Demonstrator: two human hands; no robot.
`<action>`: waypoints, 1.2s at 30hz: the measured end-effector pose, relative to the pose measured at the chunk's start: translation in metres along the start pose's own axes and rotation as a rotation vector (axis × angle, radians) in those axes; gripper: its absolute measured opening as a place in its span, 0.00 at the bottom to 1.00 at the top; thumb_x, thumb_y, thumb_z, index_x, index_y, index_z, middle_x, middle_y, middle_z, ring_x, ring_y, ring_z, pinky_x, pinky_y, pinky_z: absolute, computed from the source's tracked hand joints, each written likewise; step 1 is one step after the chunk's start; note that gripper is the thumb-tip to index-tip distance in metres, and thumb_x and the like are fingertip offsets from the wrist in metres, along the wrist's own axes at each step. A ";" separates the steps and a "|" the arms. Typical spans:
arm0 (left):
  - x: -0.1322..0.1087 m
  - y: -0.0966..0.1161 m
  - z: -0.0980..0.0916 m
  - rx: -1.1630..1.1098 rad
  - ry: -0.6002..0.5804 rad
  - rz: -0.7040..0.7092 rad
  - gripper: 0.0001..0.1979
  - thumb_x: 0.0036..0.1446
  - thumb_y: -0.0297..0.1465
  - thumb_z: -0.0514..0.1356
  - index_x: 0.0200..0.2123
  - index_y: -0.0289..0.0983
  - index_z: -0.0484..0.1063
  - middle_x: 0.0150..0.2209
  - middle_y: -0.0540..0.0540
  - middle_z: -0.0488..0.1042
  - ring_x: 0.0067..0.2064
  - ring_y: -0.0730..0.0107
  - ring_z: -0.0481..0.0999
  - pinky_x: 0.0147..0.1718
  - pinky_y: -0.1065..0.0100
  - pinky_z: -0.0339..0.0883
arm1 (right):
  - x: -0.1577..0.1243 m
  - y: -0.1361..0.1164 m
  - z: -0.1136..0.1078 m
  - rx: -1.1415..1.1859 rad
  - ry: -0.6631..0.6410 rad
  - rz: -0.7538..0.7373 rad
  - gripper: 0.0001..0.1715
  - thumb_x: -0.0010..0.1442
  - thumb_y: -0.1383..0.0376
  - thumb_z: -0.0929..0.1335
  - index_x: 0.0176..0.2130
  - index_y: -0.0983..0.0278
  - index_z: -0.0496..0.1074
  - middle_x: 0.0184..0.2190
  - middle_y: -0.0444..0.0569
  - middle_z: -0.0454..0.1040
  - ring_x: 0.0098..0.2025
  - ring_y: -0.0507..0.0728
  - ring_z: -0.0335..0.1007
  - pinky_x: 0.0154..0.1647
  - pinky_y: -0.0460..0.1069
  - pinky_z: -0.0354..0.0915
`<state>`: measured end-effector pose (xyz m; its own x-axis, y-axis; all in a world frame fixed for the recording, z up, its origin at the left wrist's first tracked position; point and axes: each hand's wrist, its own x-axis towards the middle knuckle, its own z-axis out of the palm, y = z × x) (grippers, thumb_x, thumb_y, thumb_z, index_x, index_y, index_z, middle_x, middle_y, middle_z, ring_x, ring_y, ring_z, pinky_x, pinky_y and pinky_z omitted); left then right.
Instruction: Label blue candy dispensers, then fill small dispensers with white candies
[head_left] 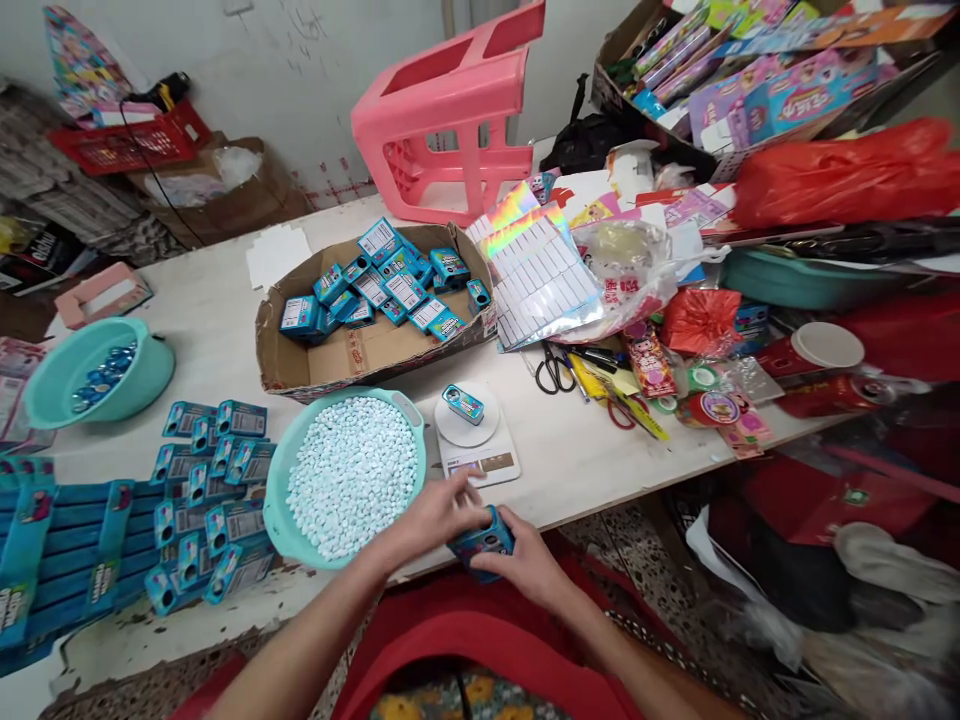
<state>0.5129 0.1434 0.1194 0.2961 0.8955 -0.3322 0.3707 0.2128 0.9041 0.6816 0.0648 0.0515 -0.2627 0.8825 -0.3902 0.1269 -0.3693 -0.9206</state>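
Note:
A small blue printed box is held in my right hand at the table's front edge, fingers and thumb closed round its sides. At the top of that box, my left hand has its fingers bent together; whatever they pinch is hidden. Just beyond my hands stands a white kitchen scale with a small blue tin on its round plate. Left of the scale, a turquoise basin holds a heap of pale mint-like pellets.
A cardboard tray of blue boxes sits behind the basin. Several blue boxes stand at left, near another turquoise basin with shiny blue packs. Black scissors, sticker sheets and a pink stool lie farther right and back.

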 end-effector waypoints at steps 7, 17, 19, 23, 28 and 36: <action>0.101 -0.019 -0.058 0.686 0.236 0.288 0.25 0.49 0.29 0.60 0.53 0.42 0.64 0.56 0.41 0.63 0.57 0.54 0.60 0.52 0.55 0.57 | 0.004 0.038 -0.020 -0.001 0.557 0.038 0.26 0.45 0.55 0.72 0.41 0.65 0.67 0.32 0.46 0.72 0.34 0.56 0.67 0.39 0.51 0.64; 0.139 -0.050 -0.056 0.615 -0.049 0.363 0.15 0.49 0.32 0.60 0.43 0.39 0.69 0.41 0.43 0.71 0.43 0.60 0.70 0.43 0.64 0.62 | 0.055 0.067 -0.040 -0.153 1.091 -0.066 0.39 0.43 0.49 0.71 0.48 0.69 0.64 0.42 0.57 0.70 0.44 0.61 0.65 0.48 0.58 0.61; 0.115 -0.046 -0.059 0.517 0.013 0.378 0.16 0.48 0.31 0.61 0.42 0.39 0.69 0.41 0.44 0.71 0.42 0.60 0.70 0.43 0.64 0.61 | 0.047 0.052 -0.029 -0.317 1.194 -0.165 0.45 0.43 0.49 0.72 0.53 0.71 0.61 0.51 0.64 0.64 0.55 0.66 0.57 0.55 0.63 0.54; 0.044 -0.031 -0.066 0.301 -0.046 0.412 0.16 0.48 0.34 0.62 0.42 0.41 0.70 0.39 0.46 0.72 0.41 0.63 0.70 0.42 0.66 0.61 | 0.031 0.000 0.011 -0.336 1.000 -0.356 0.49 0.45 0.54 0.73 0.59 0.68 0.55 0.57 0.62 0.58 0.59 0.65 0.55 0.57 0.61 0.54; -0.012 -0.052 -0.091 0.185 -0.008 0.326 0.17 0.56 0.37 0.56 0.49 0.43 0.66 0.42 0.47 0.72 0.42 0.65 0.71 0.42 0.67 0.62 | 0.033 -0.047 0.067 -0.026 0.372 -0.181 0.26 0.50 0.54 0.71 0.45 0.64 0.68 0.39 0.51 0.75 0.40 0.60 0.71 0.42 0.54 0.68; -0.001 -0.142 -0.132 0.486 0.290 0.040 0.09 0.54 0.38 0.57 0.28 0.38 0.66 0.31 0.45 0.70 0.39 0.62 0.68 0.37 0.66 0.60 | 0.036 -0.058 0.116 -0.049 0.450 -0.163 0.22 0.48 0.54 0.72 0.39 0.65 0.69 0.35 0.48 0.76 0.37 0.58 0.70 0.39 0.51 0.67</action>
<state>0.3442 0.1640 0.0268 0.0896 0.9846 -0.1503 0.7467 0.0334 0.6643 0.5538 0.0843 0.0895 0.1560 0.9702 -0.1854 0.1665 -0.2109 -0.9632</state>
